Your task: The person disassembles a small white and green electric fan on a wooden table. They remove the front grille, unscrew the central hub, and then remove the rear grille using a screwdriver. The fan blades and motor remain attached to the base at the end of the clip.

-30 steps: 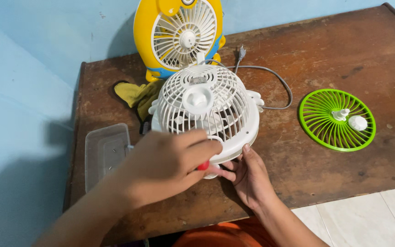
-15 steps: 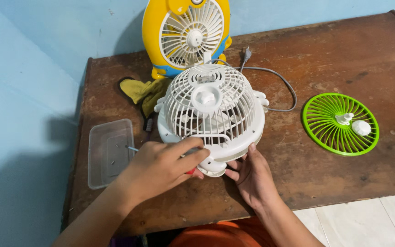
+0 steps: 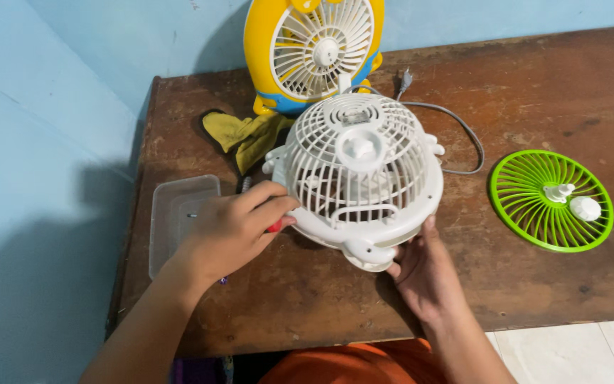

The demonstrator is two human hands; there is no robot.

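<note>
— Fan (image 3: 360, 178) first: what does it look like?

— White plastic, round, with a domed cage of thin ribs and a knob-like hub in the middle. A flat rim runs around it, with small lugs sticking out.

— Where is it?

— On the brown worktop (image 3: 534, 92), near the front edge, between the two hands.

— Which way does it face?

— The dome points up and a little toward the camera, so its axis stands close to upright, tilted forward. The cord (image 3: 456, 128) leaves from the back right.

— And the hands?

— The left hand (image 3: 232, 231) is curled around a red-handled tool (image 3: 274, 227), pressed against the fan's left rim. The right hand (image 3: 424, 270) has its fingers spread and props the rim from below, at the front.

— What lies around it?

— A clear tray (image 3: 172, 213) at left, a yellow cloth (image 3: 246, 135) and a yellow fan (image 3: 318, 50) behind, a green grille (image 3: 550, 200) well apart at right.
</note>
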